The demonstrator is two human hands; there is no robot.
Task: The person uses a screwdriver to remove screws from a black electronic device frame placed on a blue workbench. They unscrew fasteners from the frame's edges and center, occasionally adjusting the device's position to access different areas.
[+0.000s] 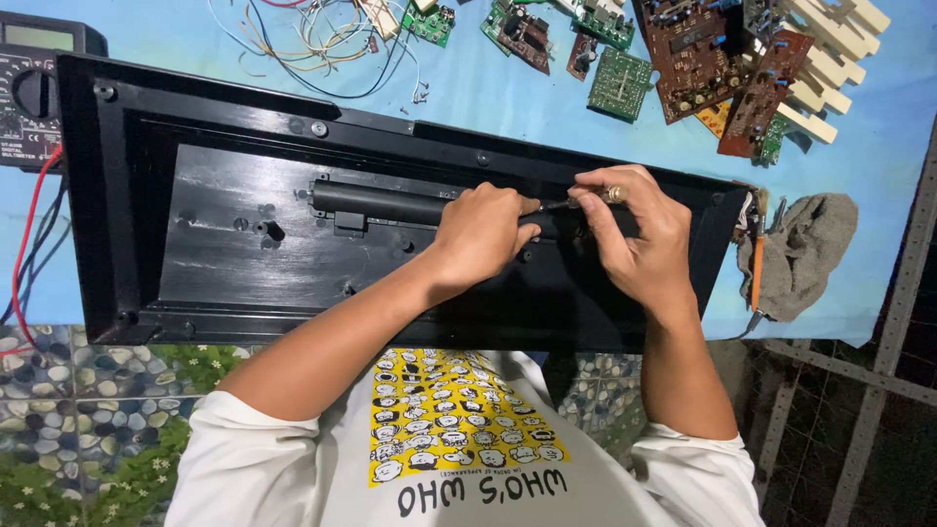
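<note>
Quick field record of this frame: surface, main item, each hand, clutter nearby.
surface: table under a light blue cover
main item: long black plastic casing, underside up
left hand: left hand resting on the black cylindrical bar
right hand: right hand pinching a small screwdriver, tip toward the casing
far edge: circuit boards, loose wires
left edge: multimeter with red and black leads
right edge: grey rag
</note>
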